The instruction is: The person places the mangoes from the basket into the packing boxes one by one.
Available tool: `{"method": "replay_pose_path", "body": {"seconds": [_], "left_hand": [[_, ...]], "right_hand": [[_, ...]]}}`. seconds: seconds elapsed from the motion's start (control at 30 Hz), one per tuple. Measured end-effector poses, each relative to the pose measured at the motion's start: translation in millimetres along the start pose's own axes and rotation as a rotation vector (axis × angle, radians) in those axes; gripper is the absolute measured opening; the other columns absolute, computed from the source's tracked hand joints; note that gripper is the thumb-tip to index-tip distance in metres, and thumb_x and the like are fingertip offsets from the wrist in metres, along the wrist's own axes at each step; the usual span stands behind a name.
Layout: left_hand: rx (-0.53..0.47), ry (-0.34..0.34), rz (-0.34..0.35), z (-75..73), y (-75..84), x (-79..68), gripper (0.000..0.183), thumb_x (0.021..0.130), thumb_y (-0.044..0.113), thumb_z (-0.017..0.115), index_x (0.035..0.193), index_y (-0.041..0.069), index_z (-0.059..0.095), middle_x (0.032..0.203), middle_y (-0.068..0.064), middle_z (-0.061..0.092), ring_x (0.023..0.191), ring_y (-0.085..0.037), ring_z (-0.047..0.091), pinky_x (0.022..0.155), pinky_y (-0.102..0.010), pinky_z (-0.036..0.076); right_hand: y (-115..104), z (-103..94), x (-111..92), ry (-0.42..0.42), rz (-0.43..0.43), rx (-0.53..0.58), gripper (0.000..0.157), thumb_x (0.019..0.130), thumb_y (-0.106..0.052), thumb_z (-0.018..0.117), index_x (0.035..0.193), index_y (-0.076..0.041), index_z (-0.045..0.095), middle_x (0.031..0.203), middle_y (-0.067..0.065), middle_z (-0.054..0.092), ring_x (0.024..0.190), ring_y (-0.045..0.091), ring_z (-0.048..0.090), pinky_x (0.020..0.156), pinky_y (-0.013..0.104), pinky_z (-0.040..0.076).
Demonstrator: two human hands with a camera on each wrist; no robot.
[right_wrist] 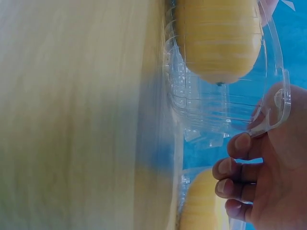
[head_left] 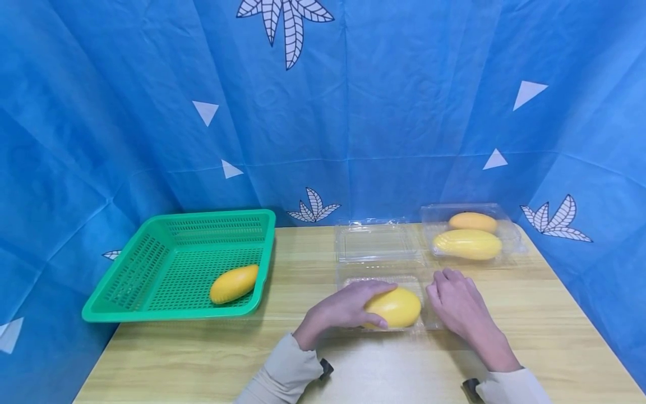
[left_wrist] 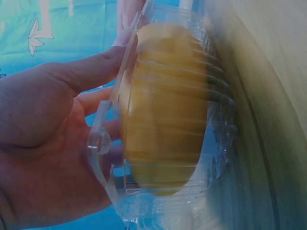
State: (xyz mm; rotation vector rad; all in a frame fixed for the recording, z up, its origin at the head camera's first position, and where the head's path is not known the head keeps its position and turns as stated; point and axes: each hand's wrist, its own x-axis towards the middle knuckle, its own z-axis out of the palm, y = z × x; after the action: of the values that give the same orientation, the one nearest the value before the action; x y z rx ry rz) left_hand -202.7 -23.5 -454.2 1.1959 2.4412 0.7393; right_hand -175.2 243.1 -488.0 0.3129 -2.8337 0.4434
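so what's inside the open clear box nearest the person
One yellow fruit lies in the near half of the clear box. In the head view, the left grip covers part of its left end, and whatever is directly beneath the fruit is hidden.

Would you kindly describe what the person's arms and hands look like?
The left hand and right hand are both ungloved. Pale, plain sleeves cover the forearms, and a small black piece shows beside each cuff.
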Motion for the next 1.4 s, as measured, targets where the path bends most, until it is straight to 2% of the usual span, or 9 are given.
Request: {"method": "replay_pose_path", "body": {"seconds": [0.2, 0.57, 0.87, 1.0, 1.17, 1.27, 1.4], "left_hand": [[0.004, 0.001, -0.005, -2.0, 3.4, -2.8, 0.078, 0.09, 0.028, 0.08, 0.156, 0.01, 0.043, 0.156, -0.006, 0.048, 0.142, -0.02, 0.045, 0.118, -0.033, 0.033], [0.018, -0.005, -0.021, -13.1, 8.3, -15.5, 0.062, 0.096, 0.024, 0.073, 0.152, 0.01, 0.049, 0.15, -0.004, 0.054, 0.138, -0.018, 0.048, 0.116, -0.032, 0.036], [-0.035, 0.073, -0.057, -17.0, 5.6, -29.4, 0.05, 0.103, 0.023, 0.064, 0.151, 0.014, 0.051, 0.154, -0.003, 0.049, 0.144, -0.021, 0.042, 0.119, -0.039, 0.034], [-0.043, 0.122, -0.06, -26.1, 10.5, -37.9, 0.047, 0.103, 0.021, 0.064, 0.149, 0.015, 0.054, 0.152, -0.001, 0.051, 0.142, -0.019, 0.044, 0.117, -0.039, 0.037], [-0.027, 0.231, -0.055, -45.7, 14.0, -55.9, 0.044, 0.104, 0.024, 0.062, 0.146, 0.016, 0.055, 0.152, 0.0, 0.052, 0.143, -0.019, 0.043, 0.117, -0.042, 0.037], [-0.008, 0.306, -0.026, -60.8, 13.8, -65.9, 0.043, 0.104, 0.024, 0.062, 0.145, 0.014, 0.056, 0.15, -0.002, 0.053, 0.141, -0.021, 0.046, 0.116, -0.043, 0.038], [0.013, 0.407, 0.0, -86.4, 12.9, -77.3, 0.04, 0.102, 0.017, 0.065, 0.141, 0.01, 0.059, 0.144, -0.006, 0.059, 0.135, -0.023, 0.052, 0.113, -0.045, 0.043]], "right_hand": [[-0.1, -0.9, -1.0, 0.009, -0.005, -0.006, 0.027, 0.099, -0.013, 0.049, 0.072, -0.014, 0.049, 0.075, 0.005, 0.048, 0.077, 0.029, 0.051, 0.068, 0.043, 0.042], [-2.2, 1.4, -1.7, 0.016, -0.015, 0.002, 0.026, 0.099, -0.014, 0.049, 0.073, -0.014, 0.05, 0.076, 0.006, 0.05, 0.077, 0.029, 0.052, 0.069, 0.045, 0.043], [-1.6, 0.7, -2.1, 0.021, -0.015, -0.001, 0.026, 0.099, -0.014, 0.049, 0.073, -0.013, 0.051, 0.077, 0.007, 0.052, 0.079, 0.03, 0.053, 0.069, 0.046, 0.044], [-0.5, 1.0, -2.8, 0.018, -0.013, 0.001, 0.026, 0.099, -0.013, 0.049, 0.072, -0.014, 0.05, 0.076, 0.006, 0.05, 0.078, 0.029, 0.052, 0.07, 0.046, 0.043], [-2.0, 1.4, -1.4, 0.021, -0.027, 0.008, 0.026, 0.098, -0.013, 0.049, 0.072, -0.014, 0.049, 0.075, 0.005, 0.049, 0.076, 0.029, 0.051, 0.069, 0.046, 0.044], [-2.5, -0.3, -0.5, 0.017, -0.021, 0.005, 0.026, 0.098, -0.013, 0.049, 0.073, -0.014, 0.05, 0.076, 0.006, 0.05, 0.078, 0.029, 0.052, 0.07, 0.046, 0.044], [-2.0, -2.9, -1.1, 0.002, -0.012, 0.004, 0.024, 0.098, -0.014, 0.049, 0.074, -0.012, 0.052, 0.077, 0.007, 0.051, 0.079, 0.03, 0.053, 0.07, 0.047, 0.044]]}}
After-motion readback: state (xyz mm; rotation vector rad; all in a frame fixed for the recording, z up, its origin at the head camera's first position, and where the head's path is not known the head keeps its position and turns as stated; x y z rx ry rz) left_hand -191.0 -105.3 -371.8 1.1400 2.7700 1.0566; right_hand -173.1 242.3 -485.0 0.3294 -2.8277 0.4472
